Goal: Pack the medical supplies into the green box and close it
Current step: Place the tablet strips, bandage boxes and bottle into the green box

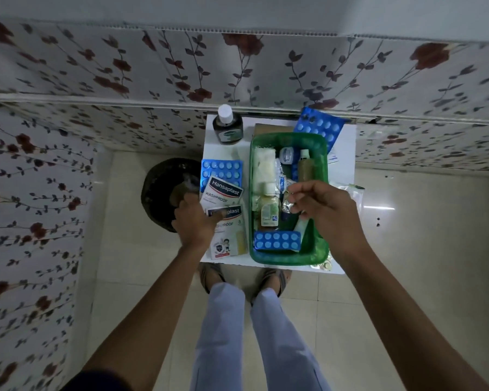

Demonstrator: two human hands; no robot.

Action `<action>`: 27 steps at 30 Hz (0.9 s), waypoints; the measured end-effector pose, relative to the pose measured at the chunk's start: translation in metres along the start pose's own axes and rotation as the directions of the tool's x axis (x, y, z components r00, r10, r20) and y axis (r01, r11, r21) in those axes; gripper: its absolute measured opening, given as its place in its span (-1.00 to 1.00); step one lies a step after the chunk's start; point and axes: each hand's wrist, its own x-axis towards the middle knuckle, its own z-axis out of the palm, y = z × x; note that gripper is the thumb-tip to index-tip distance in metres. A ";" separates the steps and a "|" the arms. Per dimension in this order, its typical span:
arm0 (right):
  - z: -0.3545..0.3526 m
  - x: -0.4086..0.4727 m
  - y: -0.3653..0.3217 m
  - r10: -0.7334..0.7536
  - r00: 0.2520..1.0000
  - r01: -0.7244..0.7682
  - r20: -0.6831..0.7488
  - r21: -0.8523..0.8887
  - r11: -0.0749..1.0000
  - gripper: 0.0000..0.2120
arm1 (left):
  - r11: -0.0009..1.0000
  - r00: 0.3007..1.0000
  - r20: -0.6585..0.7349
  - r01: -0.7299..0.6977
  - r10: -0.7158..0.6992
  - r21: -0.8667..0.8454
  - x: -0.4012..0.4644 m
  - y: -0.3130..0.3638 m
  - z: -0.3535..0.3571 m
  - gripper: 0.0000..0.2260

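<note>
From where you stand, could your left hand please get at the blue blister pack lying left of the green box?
Probably yes. The left hand rests on the near plaster box, and the blue blister pack lies just beyond on the table, partly under the other plaster box; its far part is bare.

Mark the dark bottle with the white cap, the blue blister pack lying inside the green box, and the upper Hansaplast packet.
dark bottle (227, 131), head view, on its label.
blue blister pack (275, 240), head view, centre of its pill rows.
upper Hansaplast packet (223, 190), head view, on its printed front.
</note>
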 end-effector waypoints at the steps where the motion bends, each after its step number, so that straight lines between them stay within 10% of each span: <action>1: -0.001 0.001 -0.001 0.001 1.000 -0.001 0.008 0.009 1.000 -0.71 | 0.999 1.000 0.010 -0.018 0.019 -0.045 -0.002 -0.001 0.000 -0.48; 5: 0.001 0.005 -0.003 0.027 0.997 -0.026 0.078 -0.013 1.000 -0.73 | 0.986 0.998 0.017 -0.053 0.056 -0.158 -0.021 0.006 -0.017 -0.82; 14: 0.054 -0.014 -0.002 -0.007 0.959 0.088 0.285 -0.274 0.958 -0.53 | 0.902 0.998 -0.005 -0.056 0.060 -0.427 -0.057 0.028 -0.057 -0.75; 21: 0.084 -0.012 0.000 -0.015 0.992 0.029 0.122 -0.111 0.993 -0.79 | 0.543 0.961 0.276 0.227 0.010 -0.808 -0.080 0.044 -0.052 -0.66; 24: 0.060 -0.004 -0.003 -0.050 0.996 0.062 0.068 -0.186 0.981 -0.77 | 0.684 0.915 0.396 0.242 0.075 -0.688 -0.078 0.045 -0.047 -0.41; 27: 0.016 0.008 -0.005 -0.224 0.969 0.243 0.103 -0.550 0.799 -0.78 | 0.818 0.962 0.266 0.102 0.065 -0.566 -0.055 0.041 -0.046 -0.63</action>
